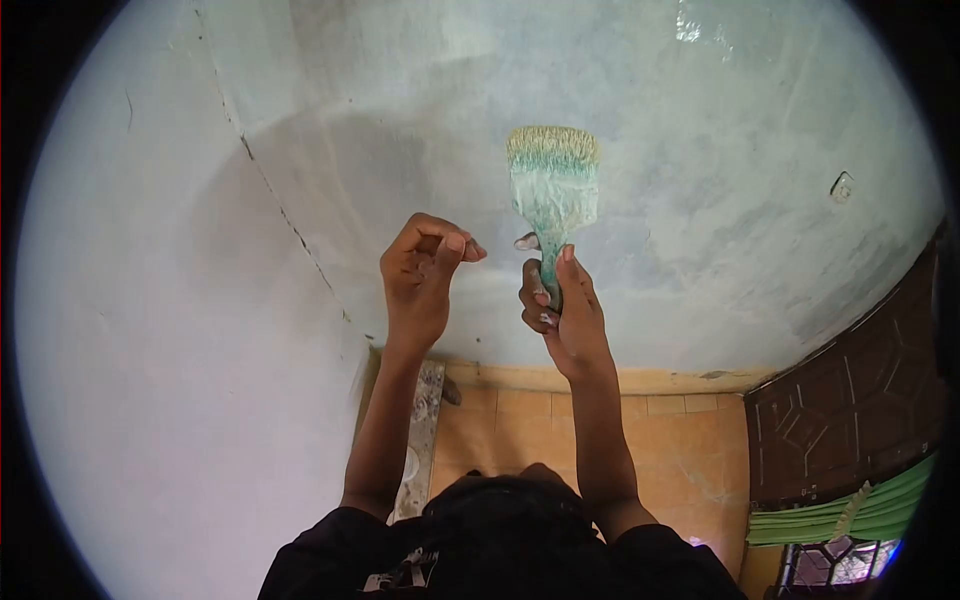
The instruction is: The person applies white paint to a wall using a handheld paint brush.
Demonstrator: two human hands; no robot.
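Observation:
A wide paintbrush [554, 190] stands bristles up before the wall, its tips pale yellow and its lower bristles, head and handle coated in whitish green paint. My right hand [565, 305] is wrapped round the handle, thumb along its near side. Whitish smears mark some of these fingers. To the left of the brush, and apart from it, is my left hand [420, 280]. Its fingers are curled in, with thumb and fingertips drawn close in a pinch. Whether anything small is between them I cannot make out.
A patchy grey-green wall [700, 290] meets a paler wall [160, 400] along a cracked corner. A small socket or switch [842, 186] sits on the right. Below are orange floor tiles [680, 440], a paint-spattered plank [424, 420], a dark carved door [850, 410] and a green curtain [850, 518].

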